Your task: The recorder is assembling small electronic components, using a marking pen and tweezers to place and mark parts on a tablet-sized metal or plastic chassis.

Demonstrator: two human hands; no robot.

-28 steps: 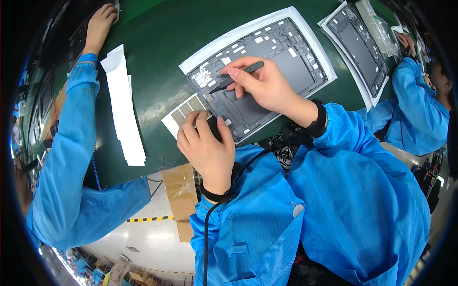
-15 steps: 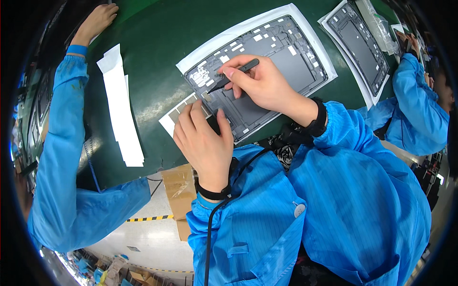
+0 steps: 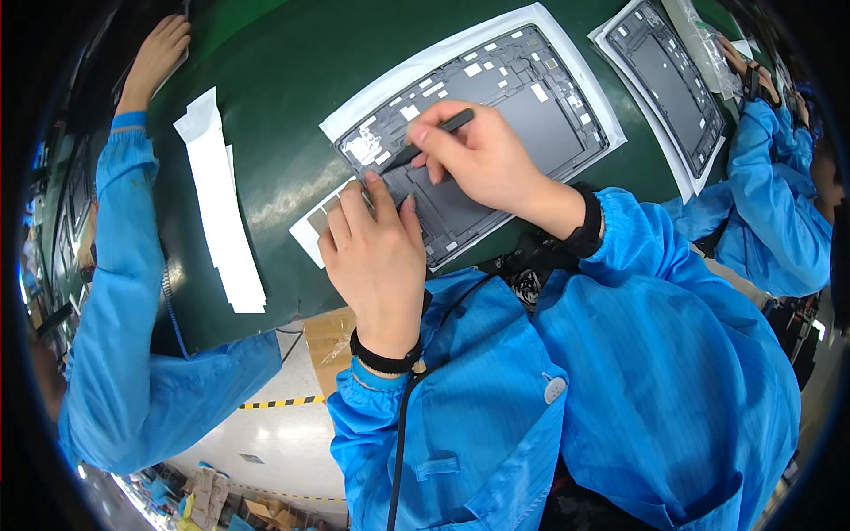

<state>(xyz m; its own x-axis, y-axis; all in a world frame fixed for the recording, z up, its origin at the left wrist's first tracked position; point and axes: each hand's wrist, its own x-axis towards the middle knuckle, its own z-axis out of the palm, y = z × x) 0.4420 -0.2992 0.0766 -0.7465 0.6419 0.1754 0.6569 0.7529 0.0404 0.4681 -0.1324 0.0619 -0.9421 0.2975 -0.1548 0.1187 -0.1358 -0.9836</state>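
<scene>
A dark grey tablet-shaped housing [image 3: 540, 124], dotted with small white pads, lies on a white sheet [image 3: 580, 66]. My right hand [image 3: 482, 157] is closed on black tweezers [image 3: 457, 121], pen-like, their tip pointing down-left at the housing's left part. My left hand [image 3: 376, 270] rests over the housing's near left corner, fingers extended and apart. Its index fingertip touches the housing edge close to the tweezer tip. Partly under that hand lies a white sheet of grey rectangular stickers [image 3: 307, 234]. Whether the tweezers pinch anything is too small to tell.
Long white paper strips [image 3: 221, 208] lie on the green table [image 3: 283, 115] to the left. A second housing [image 3: 664, 84] on white sheets lies at right, beside a clear plastic bag [image 3: 699, 49]. Co-workers' blue-sleeved arms [image 3: 124, 265] reach in from both sides.
My left hand has shifted slightly up, its index finger now out at the housing's edge. My right hand with the tweezers has barely moved. The right-hand co-worker's hands have moved near the plastic bag.
</scene>
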